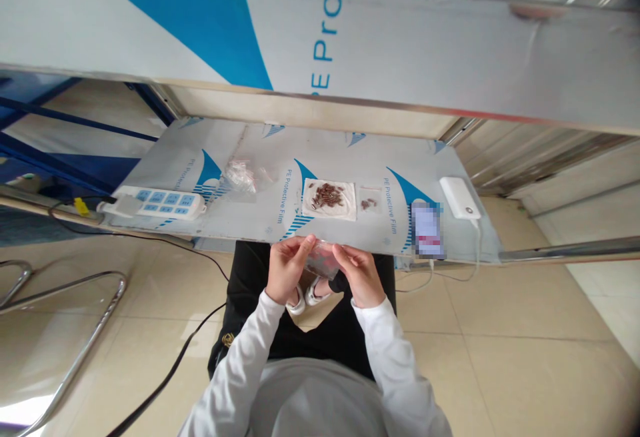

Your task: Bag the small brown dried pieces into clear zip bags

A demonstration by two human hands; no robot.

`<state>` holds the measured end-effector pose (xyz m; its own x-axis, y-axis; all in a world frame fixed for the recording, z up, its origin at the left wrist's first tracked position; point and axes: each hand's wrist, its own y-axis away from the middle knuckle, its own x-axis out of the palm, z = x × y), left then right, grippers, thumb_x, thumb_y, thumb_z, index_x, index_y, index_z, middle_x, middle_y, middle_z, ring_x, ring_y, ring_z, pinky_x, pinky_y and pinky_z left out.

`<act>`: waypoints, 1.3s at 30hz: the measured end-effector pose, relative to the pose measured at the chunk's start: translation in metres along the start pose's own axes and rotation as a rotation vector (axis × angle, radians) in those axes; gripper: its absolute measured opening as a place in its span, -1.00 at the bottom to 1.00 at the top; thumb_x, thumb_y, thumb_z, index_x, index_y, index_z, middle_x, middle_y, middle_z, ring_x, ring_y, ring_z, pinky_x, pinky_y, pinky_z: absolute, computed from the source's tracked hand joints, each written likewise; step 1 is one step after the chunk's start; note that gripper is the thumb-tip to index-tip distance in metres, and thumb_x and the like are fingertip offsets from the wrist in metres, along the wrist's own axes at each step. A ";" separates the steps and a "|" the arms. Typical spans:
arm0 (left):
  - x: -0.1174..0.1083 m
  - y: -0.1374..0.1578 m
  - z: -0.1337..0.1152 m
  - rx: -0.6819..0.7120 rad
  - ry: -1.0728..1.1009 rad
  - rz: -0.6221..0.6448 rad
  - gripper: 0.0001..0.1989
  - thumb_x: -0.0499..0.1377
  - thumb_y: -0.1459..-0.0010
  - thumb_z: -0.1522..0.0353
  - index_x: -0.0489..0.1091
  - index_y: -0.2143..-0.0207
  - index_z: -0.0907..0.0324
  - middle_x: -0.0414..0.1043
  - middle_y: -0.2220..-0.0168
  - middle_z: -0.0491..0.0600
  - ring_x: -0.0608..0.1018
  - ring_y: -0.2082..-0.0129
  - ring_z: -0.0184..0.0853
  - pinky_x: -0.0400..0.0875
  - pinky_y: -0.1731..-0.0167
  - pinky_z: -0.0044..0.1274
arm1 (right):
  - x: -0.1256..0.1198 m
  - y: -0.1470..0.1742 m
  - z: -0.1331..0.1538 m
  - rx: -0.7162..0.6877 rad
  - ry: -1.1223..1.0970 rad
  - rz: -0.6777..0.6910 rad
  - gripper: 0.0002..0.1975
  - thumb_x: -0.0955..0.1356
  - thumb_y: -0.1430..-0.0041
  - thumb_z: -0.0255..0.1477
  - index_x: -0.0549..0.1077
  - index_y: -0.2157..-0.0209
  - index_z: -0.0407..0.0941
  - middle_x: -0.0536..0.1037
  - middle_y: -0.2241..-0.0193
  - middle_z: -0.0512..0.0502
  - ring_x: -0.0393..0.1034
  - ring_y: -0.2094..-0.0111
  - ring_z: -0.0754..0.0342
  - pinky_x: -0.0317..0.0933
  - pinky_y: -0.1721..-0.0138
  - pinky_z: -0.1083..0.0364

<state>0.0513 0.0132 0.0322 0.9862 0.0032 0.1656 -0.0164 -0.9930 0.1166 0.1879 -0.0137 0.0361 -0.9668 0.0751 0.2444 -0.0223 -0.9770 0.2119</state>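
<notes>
Over my lap, just in front of the shelf edge, my left hand (291,265) and my right hand (361,273) pinch a small clear plastic bag (323,262) from its two sides. The thumbs lie along its upper edge. Beyond my hands a white cloth or paper sheet (347,212) lies on the shelf with a heap of small dark brown pieces (327,195) on it. To its right lies another small clear bag (377,192) with a few brown pieces (369,204). A pile of clear plastic bags (240,176) rests further left.
The film-covered shelf (260,224) holds a power strip (170,204) at left. At right are a phone (427,230) and a white power bank (457,197) with cables. An upper panel (400,57) overhangs the back. A metal chair frame (107,310) stands at left.
</notes>
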 end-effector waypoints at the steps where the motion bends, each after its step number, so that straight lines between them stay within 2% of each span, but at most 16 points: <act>1: 0.000 0.000 0.001 -0.003 0.006 0.005 -0.75 0.24 -0.07 0.22 0.55 0.50 0.22 0.57 0.50 -0.03 0.54 0.49 -0.36 0.42 0.40 -0.56 | -0.002 0.001 0.000 -0.005 0.016 0.009 -0.72 0.39 -0.10 -0.21 0.60 0.30 -0.12 0.63 0.33 -0.10 0.50 0.20 -0.10 0.31 0.07 -0.03; 3: 0.000 0.000 0.005 -0.035 0.039 0.063 -0.75 0.25 -0.06 0.20 0.55 0.44 0.23 0.57 0.45 -0.01 0.55 0.46 -0.36 0.43 0.37 -0.55 | -0.007 0.002 0.001 -0.030 0.062 -0.021 -0.72 0.39 -0.10 -0.20 0.61 0.30 -0.11 0.63 0.33 -0.08 0.51 0.21 -0.10 0.33 0.08 -0.02; 6: 0.000 0.001 0.014 -0.146 0.092 0.278 -0.71 0.31 0.01 0.20 0.53 0.32 0.25 0.57 0.37 0.03 0.56 0.42 -0.33 0.45 0.34 -0.53 | -0.015 -0.001 0.000 -0.051 0.114 -0.152 -0.68 0.39 -0.07 -0.16 0.61 0.29 -0.11 0.63 0.36 -0.09 0.52 0.31 -0.08 0.40 0.25 0.01; 8: 0.001 0.003 0.021 -0.231 0.096 0.425 -0.69 0.33 0.06 0.21 0.52 0.33 0.27 0.56 0.41 0.03 0.55 0.45 -0.34 0.45 0.38 -0.53 | -0.022 -0.004 0.000 -0.047 0.158 -0.202 -0.64 0.40 -0.05 -0.13 0.59 0.27 -0.12 0.63 0.39 -0.10 0.51 0.42 -0.04 0.41 0.38 0.04; 10: 0.004 0.006 0.029 -0.284 0.073 0.478 -0.69 0.33 0.05 0.20 0.52 0.37 0.29 0.53 0.48 0.01 0.53 0.52 -0.37 0.43 0.45 -0.55 | -0.029 -0.009 0.001 -0.044 0.200 -0.207 -0.63 0.41 -0.03 -0.13 0.58 0.27 -0.13 0.63 0.42 -0.11 0.48 0.50 0.01 0.39 0.47 0.07; 15: 0.012 0.009 0.045 -0.265 -0.049 0.387 -0.66 0.30 0.04 0.13 0.53 0.44 0.26 0.53 0.55 0.01 0.51 0.60 -0.37 0.43 0.54 -0.55 | -0.057 -0.043 0.012 -0.097 0.245 -0.293 -0.58 0.45 0.07 -0.10 0.53 0.30 -0.16 0.61 0.49 -0.13 0.43 0.63 0.05 0.34 0.61 0.10; 17: 0.009 0.006 0.049 -0.220 -0.146 0.348 -0.62 0.26 0.03 0.08 0.53 0.45 0.25 0.54 0.54 0.04 0.52 0.61 -0.35 0.43 0.56 -0.55 | -0.075 -0.072 0.019 -0.159 0.343 -0.357 -0.49 0.43 0.09 -0.05 0.51 0.25 -0.18 0.61 0.47 -0.16 0.42 0.64 0.05 0.33 0.61 0.08; 19: -0.001 0.000 0.051 -0.179 -0.260 0.275 -0.57 0.18 -0.04 0.04 0.53 0.43 0.25 0.52 0.59 0.02 0.49 0.67 -0.38 0.38 0.63 -0.58 | -0.097 -0.109 0.026 -0.174 0.531 -0.418 -0.41 0.39 0.08 0.02 0.49 0.21 -0.21 0.61 0.43 -0.21 0.45 0.60 0.02 0.35 0.55 0.04; 20: -0.008 -0.005 0.051 -0.163 -0.315 0.228 -0.54 0.13 -0.08 0.02 0.53 0.42 0.24 0.49 0.64 -0.01 0.46 0.71 -0.40 0.33 0.67 -0.61 | -0.108 -0.127 0.029 -0.155 0.661 -0.462 -0.38 0.35 0.07 0.06 0.49 0.22 -0.21 0.61 0.43 -0.22 0.46 0.56 0.00 0.36 0.50 0.02; 23: -0.037 -0.031 0.048 -0.111 -0.505 0.049 -0.48 -0.01 -0.16 0.01 0.52 0.42 0.24 0.38 0.74 -0.08 0.35 0.78 -0.43 0.22 0.71 -0.62 | -0.137 -0.171 0.035 -0.134 0.796 -0.560 -0.35 0.38 0.13 0.06 0.46 0.24 -0.26 0.58 0.37 -0.36 0.49 0.31 -0.18 0.33 0.24 -0.12; 25: -0.061 -0.056 0.045 -0.063 -0.639 -0.086 -0.54 0.02 -0.16 0.06 0.52 0.43 0.22 0.44 0.65 -0.05 0.43 0.69 -0.40 0.29 0.58 -0.59 | -0.148 -0.182 0.036 -0.165 0.861 -0.632 -0.31 0.41 0.16 0.02 0.43 0.18 -0.30 0.53 0.24 -0.47 0.39 0.10 -0.28 0.21 0.06 -0.21; 28: -0.094 -0.097 0.040 -0.006 -0.848 -0.305 -0.69 0.13 -0.09 0.19 0.50 0.27 0.23 0.53 0.37 0.06 0.54 0.41 -0.28 0.35 0.32 -0.51 | -0.148 -0.161 0.028 -0.296 0.983 -0.687 -0.29 0.39 0.08 -0.03 0.37 0.04 -0.31 0.45 0.08 -0.50 0.31 0.02 -0.27 0.15 -0.01 -0.23; 31: -0.118 -0.134 0.037 0.011 -1.013 -0.464 -0.53 0.15 -0.08 0.23 0.35 0.00 0.31 0.41 0.06 0.23 0.49 0.11 -0.13 0.31 0.12 -0.41 | -0.127 -0.106 0.008 -0.409 0.931 -0.577 -0.40 0.33 -0.04 -0.09 0.36 -0.01 -0.22 0.45 0.03 -0.39 0.38 0.10 -0.17 0.32 0.13 -0.15; 33: -0.125 -0.154 0.037 0.001 -1.099 -0.495 -0.43 0.18 -0.06 0.20 0.28 -0.07 0.32 0.31 -0.04 0.29 0.42 -0.01 -0.04 0.28 0.07 -0.34 | -0.104 -0.063 -0.010 -0.417 0.823 -0.457 -0.49 0.32 -0.11 -0.15 0.36 -0.03 -0.14 0.46 0.02 -0.30 0.39 0.08 -0.11 0.36 0.15 -0.09; 36: -0.129 -0.172 0.039 -0.025 -1.193 -0.462 -0.53 0.21 -0.04 0.22 0.38 0.03 0.28 0.33 -0.02 0.27 0.44 0.03 0.01 0.26 0.07 -0.28 | -0.073 -0.006 -0.035 -0.338 0.709 -0.366 -0.62 0.32 -0.16 -0.24 0.40 0.02 -0.09 0.48 0.04 -0.24 0.39 0.04 -0.08 0.35 0.09 -0.08; 39: -0.127 -0.177 0.040 -0.032 -1.245 -0.441 -0.71 0.15 -0.09 0.30 0.48 0.18 0.28 0.40 0.05 0.25 0.48 0.08 0.00 0.24 0.06 -0.25 | -0.056 0.033 -0.053 -0.258 0.611 -0.342 -0.69 0.32 -0.17 -0.27 0.44 0.07 -0.06 0.51 0.06 -0.20 0.40 0.05 -0.08 0.35 0.08 -0.09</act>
<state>-0.0643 0.1837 -0.0487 0.4007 0.1970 -0.8948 0.3564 -0.9332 -0.0458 0.2282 -0.0606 -0.0206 -0.8628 0.3322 -0.3810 -0.3334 -0.9405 -0.0651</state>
